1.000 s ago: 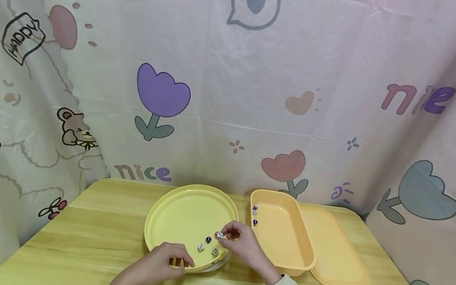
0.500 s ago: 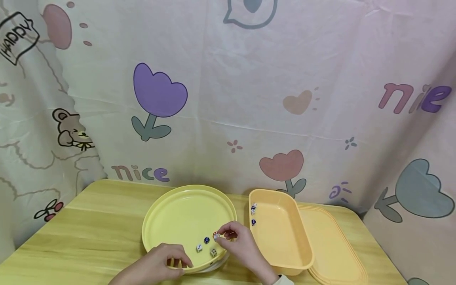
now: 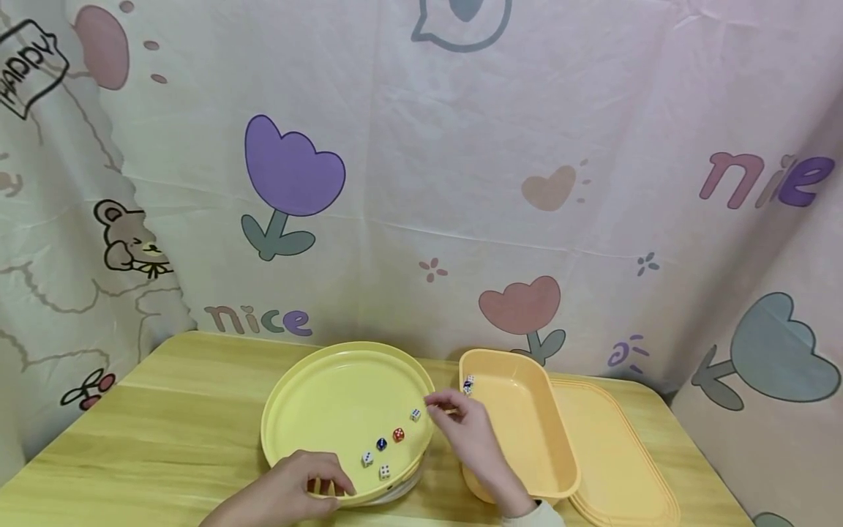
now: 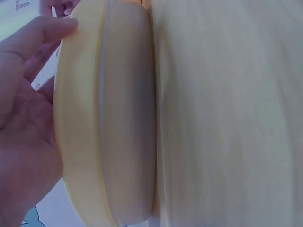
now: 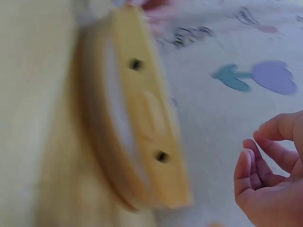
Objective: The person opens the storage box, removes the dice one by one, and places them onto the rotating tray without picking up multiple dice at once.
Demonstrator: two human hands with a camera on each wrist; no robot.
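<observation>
My left hand (image 3: 299,483) grips the near rim of a round yellow tray (image 3: 342,355), fingers over the inside and thumb against the outer wall (image 4: 80,118). Several small dice form a loose row inside: a white die (image 3: 416,415), a red die (image 3: 398,435), a dark blue die (image 3: 381,443) and further white dice (image 3: 366,459) towards the near rim. Beside the tray's right rim hovers my right hand (image 3: 470,435), holding nothing. In the right wrist view its fingers (image 5: 244,172) are loosely curled.
Right of the tray stands an orange rectangular box (image 3: 560,432), with a few dice (image 3: 469,383) by its left wall; my right hand covers part of it. A flat orange lid (image 3: 612,439) lies beyond. A patterned curtain (image 3: 395,146) hangs behind the wooden table (image 3: 151,424).
My right hand has let go of a white die, which now lies apart from the red one, and has moved right and back. Another white die has shifted slightly nearer. The left hand stays.
</observation>
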